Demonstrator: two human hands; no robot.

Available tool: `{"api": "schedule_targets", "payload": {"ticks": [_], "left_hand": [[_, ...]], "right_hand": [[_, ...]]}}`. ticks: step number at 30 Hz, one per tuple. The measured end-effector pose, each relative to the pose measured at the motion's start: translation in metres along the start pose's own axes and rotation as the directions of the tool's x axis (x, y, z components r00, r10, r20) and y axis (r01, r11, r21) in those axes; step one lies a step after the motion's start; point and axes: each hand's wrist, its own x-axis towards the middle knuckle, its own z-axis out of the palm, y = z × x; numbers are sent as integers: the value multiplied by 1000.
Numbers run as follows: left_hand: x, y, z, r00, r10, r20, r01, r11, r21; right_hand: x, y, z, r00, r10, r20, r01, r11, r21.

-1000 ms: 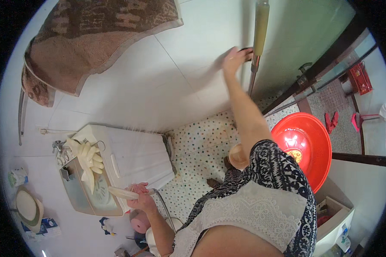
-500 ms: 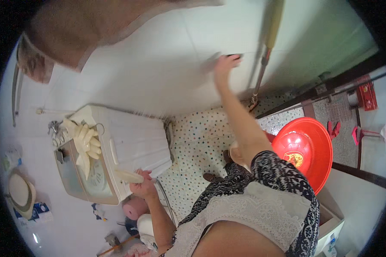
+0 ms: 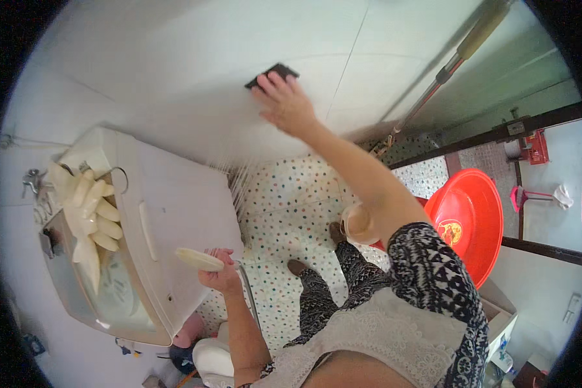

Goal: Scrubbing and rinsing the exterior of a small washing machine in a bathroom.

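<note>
My left hand (image 3: 221, 273) is closed round a pale cream shower head (image 3: 200, 259), held in front of the washing machine. A grey hose (image 3: 249, 294) runs down beside that wrist. Fine streaks of water (image 3: 240, 178) show near the machine's far corner, by the wall. At the end of an outstretched arm, my right hand (image 3: 288, 107) presses a black scouring pad (image 3: 273, 75) against the white tiled wall (image 3: 194, 71). Its fingers lie over the pad, which partly hides beneath them.
A white washing machine (image 3: 181, 194) stands at left with cream rubber gloves (image 3: 90, 204) on top. A long pole (image 3: 443, 76) leans on the wall at right. A red basin (image 3: 475, 213) and a beige bucket (image 3: 359, 225) are near my right side. The floor (image 3: 281, 194) is speckled tile.
My right hand has moved left along the wall with the scouring pad. My left hand keeps the shower head at nearly the same place. The view has shifted.
</note>
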Motion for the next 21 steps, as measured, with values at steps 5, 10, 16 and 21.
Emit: {"api": "schedule_targets", "payload": {"ticks": [5, 10, 16, 21], "left_hand": [[23, -79, -52, 999, -23, -24, 24, 998, 54], [20, -141, -81, 1000, -14, -6, 14, 999, -30], [23, -238, -104, 990, 139, -22, -138, 990, 6], [-4, -332, -127, 987, 158, -35, -152, 978, 145]], "right_hand": [[-14, 39, -8, 970, 80, -229, -150, 940, -307], [-86, 103, 22, 805, 375, -460, -439, 898, -36], [-117, 17, 191, 914, 304, -268, -351, 924, -149], [-224, -4, 312, 953, -34, 300, 80, 987, -140]]}}
